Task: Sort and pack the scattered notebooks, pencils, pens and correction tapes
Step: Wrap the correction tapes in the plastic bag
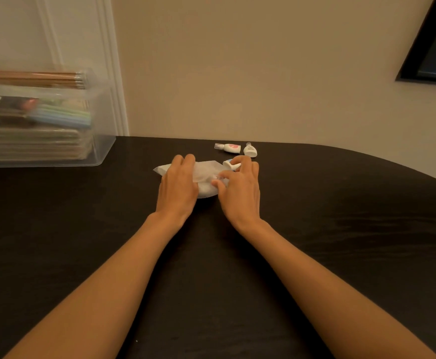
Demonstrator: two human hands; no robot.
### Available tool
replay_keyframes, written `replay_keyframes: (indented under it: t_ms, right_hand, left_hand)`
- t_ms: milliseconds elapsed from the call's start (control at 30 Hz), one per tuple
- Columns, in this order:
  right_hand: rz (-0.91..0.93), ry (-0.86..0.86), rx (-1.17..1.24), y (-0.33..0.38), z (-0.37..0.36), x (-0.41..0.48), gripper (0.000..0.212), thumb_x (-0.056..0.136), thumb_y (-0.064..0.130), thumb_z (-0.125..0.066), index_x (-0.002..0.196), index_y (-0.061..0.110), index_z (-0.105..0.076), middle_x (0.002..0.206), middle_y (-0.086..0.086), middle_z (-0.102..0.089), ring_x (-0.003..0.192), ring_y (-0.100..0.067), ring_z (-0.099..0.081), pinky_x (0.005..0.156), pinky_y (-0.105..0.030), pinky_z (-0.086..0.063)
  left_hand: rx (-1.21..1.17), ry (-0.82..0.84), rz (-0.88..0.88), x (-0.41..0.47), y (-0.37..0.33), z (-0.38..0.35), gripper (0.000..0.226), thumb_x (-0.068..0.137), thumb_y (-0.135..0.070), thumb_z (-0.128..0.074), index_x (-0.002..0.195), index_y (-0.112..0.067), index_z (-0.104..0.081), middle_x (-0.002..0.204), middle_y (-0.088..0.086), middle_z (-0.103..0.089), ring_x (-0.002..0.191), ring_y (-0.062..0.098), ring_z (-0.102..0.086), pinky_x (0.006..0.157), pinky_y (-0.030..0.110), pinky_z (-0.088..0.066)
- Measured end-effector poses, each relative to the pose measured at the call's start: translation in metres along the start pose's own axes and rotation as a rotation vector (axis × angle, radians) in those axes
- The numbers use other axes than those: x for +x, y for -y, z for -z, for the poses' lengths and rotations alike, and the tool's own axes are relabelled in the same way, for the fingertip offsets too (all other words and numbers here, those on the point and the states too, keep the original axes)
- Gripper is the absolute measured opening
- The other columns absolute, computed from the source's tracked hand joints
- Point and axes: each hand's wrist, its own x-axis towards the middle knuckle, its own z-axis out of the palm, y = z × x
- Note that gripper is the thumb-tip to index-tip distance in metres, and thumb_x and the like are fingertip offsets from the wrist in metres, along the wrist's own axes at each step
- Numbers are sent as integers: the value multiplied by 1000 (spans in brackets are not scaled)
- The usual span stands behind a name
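Frosted white plastic lies under both hands: a small translucent pouch (206, 174) flat on the dark counter (315, 229). The left hand (178, 185) rests palm down on the left half of the pouch, its fingers relaxed and reaching to the pouch's far edge, pinning it down without closing round it. The right hand (240, 187) sits at the right side of the pouch with its fingers curled round a blue-and-white correction tape (230, 165), which it holds just beyond the pouch's far right corner, while its thumb touches the crumpled right edge of the pouch. Whether the pouch's mouth is open there cannot be told. A little beyond the pouch and to its right, two more correction tapes lie on the counter close together: a white one with a pink patch (229, 147) lying sideways, and a plain white one (250, 151) just to the right of it. Both are apart from the hands. Well to the left of the pouch, at the counter's far edge, stands a clear plastic bin (100, 151), blurred in this view. A row of wooden pencils (38, 77) lies across its top, a bundle of pastel pens (61, 116) sits lower down, and a stack of notebooks (30, 143) fills its bottom. Behind the counter rises a beige wall (237, 60), with white panel moulding (108, 60) behind the bin and a dark window frame (434, 55) far up to the right of the pouch.
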Motion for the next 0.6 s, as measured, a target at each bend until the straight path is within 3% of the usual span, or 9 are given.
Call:
replay_keyframes:
  t_ms: [233, 367, 467, 600]
  right_hand:
    - [-183, -20, 111, 8, -10, 17, 12, 86, 10, -60, 92, 7, -70, 118, -2, -50, 110, -13, -40, 89, -25, -40]
    - [-162, 1, -25, 6, -14, 24, 18, 86, 8, -57, 101, 6, -67, 115, -3, -54, 110, -17, -43, 92, -27, -38]
    - [-125, -29, -139, 5, -20, 25, 19, 87, 7, -53, 101, 6, -65, 111, -5, -57, 106, -19, -45, 91, -28, -34]
    - [-128, 23, -19, 4, -22, 29, 16, 87, 5, -54, 95, 2, -68, 116, -6, -58, 110, -20, -43, 85, -24, -34]
  left_hand:
    - [-167, 73, -179, -3, 5, -8, 9, 90, -4, -46, 83, -10, -47, 90, 3, -46, 78, 14, -42, 67, 25, -34]
    - [-236, 118, -86, -5, 9, -11, 28, 89, -3, -43, 65, -16, -37, 69, -3, -43, 62, 10, -39, 52, 23, -29]
    - [-238, 149, -64, -6, 11, -12, 34, 88, -4, -44, 59, -17, -31, 62, -4, -38, 56, 10, -35, 49, 22, -25]
    - [-307, 170, -8, -5, 13, -10, 31, 90, -7, -45, 62, -16, -34, 64, -3, -39, 60, 12, -37, 52, 26, -29]
